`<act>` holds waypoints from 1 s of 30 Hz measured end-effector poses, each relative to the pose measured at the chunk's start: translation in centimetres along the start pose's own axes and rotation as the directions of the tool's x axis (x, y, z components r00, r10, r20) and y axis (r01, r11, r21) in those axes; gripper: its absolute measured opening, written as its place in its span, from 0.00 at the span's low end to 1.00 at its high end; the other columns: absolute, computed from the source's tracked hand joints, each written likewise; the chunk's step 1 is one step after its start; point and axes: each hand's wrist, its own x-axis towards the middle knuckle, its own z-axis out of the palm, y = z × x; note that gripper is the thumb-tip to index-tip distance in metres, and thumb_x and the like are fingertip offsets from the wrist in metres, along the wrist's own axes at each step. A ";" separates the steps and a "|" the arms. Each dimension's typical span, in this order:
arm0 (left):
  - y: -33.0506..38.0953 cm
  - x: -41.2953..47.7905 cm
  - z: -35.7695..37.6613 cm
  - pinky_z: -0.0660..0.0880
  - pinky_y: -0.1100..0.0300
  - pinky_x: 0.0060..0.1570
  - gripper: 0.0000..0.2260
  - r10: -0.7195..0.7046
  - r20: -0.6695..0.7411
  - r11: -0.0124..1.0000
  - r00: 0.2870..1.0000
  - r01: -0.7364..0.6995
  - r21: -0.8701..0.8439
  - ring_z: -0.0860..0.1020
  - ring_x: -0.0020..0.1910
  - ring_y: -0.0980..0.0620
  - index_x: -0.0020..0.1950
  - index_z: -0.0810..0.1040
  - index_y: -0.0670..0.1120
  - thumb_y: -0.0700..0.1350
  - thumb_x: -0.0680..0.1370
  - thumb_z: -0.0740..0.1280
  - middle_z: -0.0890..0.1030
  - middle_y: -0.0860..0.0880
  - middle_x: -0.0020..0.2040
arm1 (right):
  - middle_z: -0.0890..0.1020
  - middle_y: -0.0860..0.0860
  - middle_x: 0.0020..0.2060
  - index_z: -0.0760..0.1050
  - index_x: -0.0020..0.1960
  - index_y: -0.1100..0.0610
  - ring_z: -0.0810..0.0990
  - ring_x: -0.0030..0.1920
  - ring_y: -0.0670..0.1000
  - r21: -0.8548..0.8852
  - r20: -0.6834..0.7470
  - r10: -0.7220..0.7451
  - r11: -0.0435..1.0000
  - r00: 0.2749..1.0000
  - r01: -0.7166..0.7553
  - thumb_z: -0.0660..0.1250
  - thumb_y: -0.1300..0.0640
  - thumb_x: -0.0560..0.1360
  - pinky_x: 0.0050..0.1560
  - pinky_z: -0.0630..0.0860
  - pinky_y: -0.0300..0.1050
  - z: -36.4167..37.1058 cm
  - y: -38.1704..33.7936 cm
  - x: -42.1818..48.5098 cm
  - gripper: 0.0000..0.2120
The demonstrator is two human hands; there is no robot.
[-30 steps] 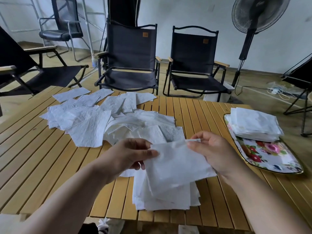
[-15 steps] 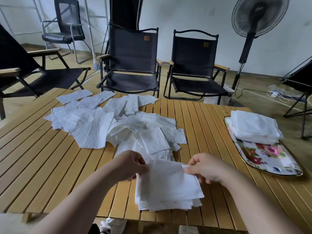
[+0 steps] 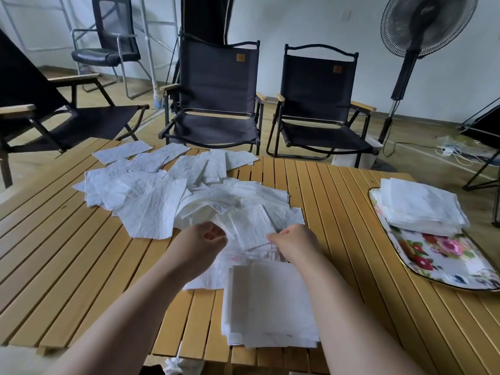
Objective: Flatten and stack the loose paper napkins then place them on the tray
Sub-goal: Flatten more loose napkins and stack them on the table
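Paper napkin (image 3: 247, 228): left hand (image 3: 200, 246), right hand (image 3: 295, 244) fingers (image 3: 276, 236) pinch edges; stack (image 3: 270, 301) at table (image 3: 338, 212) edge.

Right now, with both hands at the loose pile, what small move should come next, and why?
Probably lift the napkin that the left hand and right hand pinch, and lay it flat on the near stack. Many loose napkins lie on the table, so the tray looks premature.
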 end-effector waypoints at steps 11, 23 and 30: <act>-0.4 1.2 -0.1 0.74 0.64 0.40 0.09 0.006 -0.019 0.999 1.000 -0.007 -0.038 0.80 0.47 0.57 0.59 0.79 0.52 0.49 0.79 0.67 0.81 0.55 0.54 | 0.81 0.46 0.40 0.76 0.45 0.52 0.77 0.38 0.43 0.048 -0.232 -0.259 0.960 0.937 0.277 0.68 0.58 0.78 0.31 0.67 0.35 -1.0 0.0 -0.6 0.04; 1.9 -0.6 -1.0 0.76 0.56 0.47 0.17 0.216 0.311 0.879 0.926 -0.046 -0.475 0.80 0.42 0.52 0.55 0.84 0.51 0.58 0.71 0.76 0.85 0.52 0.45 | 0.85 0.54 0.40 0.78 0.48 0.59 0.81 0.39 0.52 0.654 0.076 -0.357 0.723 0.931 0.224 0.70 0.65 0.76 0.33 0.77 0.41 -7.9 1.9 -6.9 0.03; 2.5 -2.1 0.9 0.66 0.66 0.31 0.10 -0.006 0.551 1.000 0.834 -0.010 0.026 0.71 0.28 0.58 0.43 0.83 0.44 0.49 0.79 0.69 0.78 0.54 0.28 | 0.84 0.50 0.34 0.79 0.50 0.58 0.80 0.29 0.44 0.104 0.389 -0.128 0.990 0.912 0.095 0.71 0.56 0.78 0.29 0.70 0.38 -8.6 4.9 -6.9 0.06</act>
